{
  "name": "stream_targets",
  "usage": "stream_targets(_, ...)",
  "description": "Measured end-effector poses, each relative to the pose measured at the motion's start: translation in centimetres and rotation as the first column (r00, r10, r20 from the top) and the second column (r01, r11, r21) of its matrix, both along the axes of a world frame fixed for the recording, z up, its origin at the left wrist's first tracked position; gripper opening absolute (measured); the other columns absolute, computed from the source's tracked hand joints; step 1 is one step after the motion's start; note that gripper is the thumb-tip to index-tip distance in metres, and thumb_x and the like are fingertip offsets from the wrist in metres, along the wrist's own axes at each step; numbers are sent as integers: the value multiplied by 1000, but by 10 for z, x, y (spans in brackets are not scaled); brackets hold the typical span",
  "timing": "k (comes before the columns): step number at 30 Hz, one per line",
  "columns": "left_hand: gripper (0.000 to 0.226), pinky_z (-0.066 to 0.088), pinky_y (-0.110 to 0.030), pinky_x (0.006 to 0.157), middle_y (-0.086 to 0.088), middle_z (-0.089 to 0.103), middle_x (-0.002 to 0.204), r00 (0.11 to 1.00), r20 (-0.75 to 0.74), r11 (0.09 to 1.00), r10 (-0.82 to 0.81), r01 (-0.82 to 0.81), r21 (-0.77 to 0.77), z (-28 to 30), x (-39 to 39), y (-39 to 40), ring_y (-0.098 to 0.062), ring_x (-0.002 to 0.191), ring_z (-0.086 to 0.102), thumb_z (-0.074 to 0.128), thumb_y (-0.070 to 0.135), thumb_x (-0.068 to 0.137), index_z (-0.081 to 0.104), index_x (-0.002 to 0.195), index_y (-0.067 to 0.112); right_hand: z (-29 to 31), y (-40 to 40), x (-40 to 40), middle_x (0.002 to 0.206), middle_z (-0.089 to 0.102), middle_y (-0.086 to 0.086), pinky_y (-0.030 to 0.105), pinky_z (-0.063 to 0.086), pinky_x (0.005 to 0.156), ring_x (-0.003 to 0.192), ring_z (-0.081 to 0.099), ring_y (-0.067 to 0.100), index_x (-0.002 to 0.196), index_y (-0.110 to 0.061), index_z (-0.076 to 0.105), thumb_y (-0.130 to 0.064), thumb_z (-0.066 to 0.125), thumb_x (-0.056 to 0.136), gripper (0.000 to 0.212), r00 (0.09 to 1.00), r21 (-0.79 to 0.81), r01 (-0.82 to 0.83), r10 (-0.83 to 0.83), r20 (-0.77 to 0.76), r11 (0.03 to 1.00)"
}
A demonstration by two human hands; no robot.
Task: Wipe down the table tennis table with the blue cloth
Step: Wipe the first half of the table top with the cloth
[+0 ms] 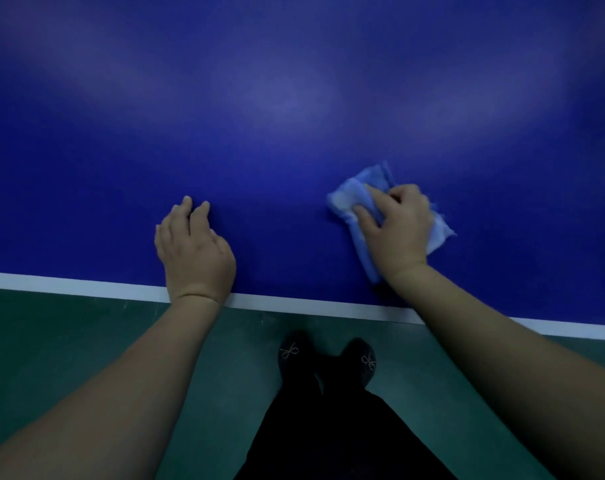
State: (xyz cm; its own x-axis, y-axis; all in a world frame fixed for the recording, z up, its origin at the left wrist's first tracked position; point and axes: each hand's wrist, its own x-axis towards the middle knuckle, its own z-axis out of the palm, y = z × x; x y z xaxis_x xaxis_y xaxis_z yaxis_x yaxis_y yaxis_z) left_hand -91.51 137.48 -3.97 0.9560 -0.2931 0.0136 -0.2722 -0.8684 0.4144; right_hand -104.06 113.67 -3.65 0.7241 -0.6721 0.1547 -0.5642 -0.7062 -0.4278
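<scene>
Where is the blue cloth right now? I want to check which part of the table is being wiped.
In the head view, the blue cloth lies on the table under the right hand, right of centre, near the white edge line.

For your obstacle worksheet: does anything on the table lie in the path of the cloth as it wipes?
Only the left hand, resting flat near the white edge, left of the blue cloth under the right hand. Nothing else visible on the table.

Table [294, 98] smooth, faint sheen; cloth [354, 199] fuzzy.
</scene>
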Motion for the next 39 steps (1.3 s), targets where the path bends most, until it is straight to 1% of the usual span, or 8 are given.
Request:
stream_targets(5,41,24,-47,117,-10,40,148,981,78,975,177,-164,-150,8,9,33,-26,138,32,39,8,95,52,133,8,0,61,20,90,55,9,38,40,66,79,48,28,112,-23,71,-35,70,83,31,973,-10,-228,229,16,974)
stream_targets(10,46,16,-47,120,-14,28,156,921,70,923,382,-385,22,0,32,111,-30,145,22,38,16,100,37,145,4,-1,65,72,100,53,7,36,35,75,88,47,26,116,-27,68,-42,60,89,32,988,3,-152,152,-9,988)
stream_targets(14,55,6,-41,122,-13,11,162,941,10,927,338,-335,166,-12,33,140,-28,149,7,28,31,104,20,154,9,-4,90,141,106,51,3,34,34,81,96,47,23,116,-31,65,-47,54,91,32,976,-16,-217,217,-7,976)
stream_targets(20,57,1,-38,122,-9,6,163,950,14,932,313,-310,187,-22,33,144,-25,150,3,24,36,103,15,155,13,-7,129,202,109,50,1,30,27,79,98,46,22,113,-32,64,-50,52,92,30,947,-75,-322,320,-41,944)
stream_targets(23,58,1,-37,122,-10,7,163,951,14,932,310,-307,190,-21,32,144,-26,150,4,25,36,102,16,155,13,-3,156,200,111,50,2,34,30,81,101,46,24,115,-34,64,-51,54,89,33,871,-29,-490,488,-59,871)
stream_targets(28,58,3,-39,122,-9,6,163,950,-20,928,312,-300,222,-16,34,142,-25,150,4,26,37,102,15,155,13,4,173,119,95,55,8,34,29,72,87,48,27,114,-25,70,-40,68,83,34,635,32,-772,772,-10,635)
stream_targets(33,56,7,-41,122,-10,12,162,948,-38,929,315,-299,217,-3,26,126,-27,149,9,28,33,103,20,154,11,0,111,28,86,58,8,39,38,65,77,53,28,109,-22,73,-37,71,83,31,763,18,-646,645,50,763)
stream_targets(39,54,7,-41,122,-8,13,162,986,-65,980,156,-147,136,6,-15,53,-25,149,9,32,29,103,23,153,11,-3,7,-76,83,54,13,39,38,64,75,50,31,110,-13,72,-37,65,85,35,957,-25,-290,290,10,957)
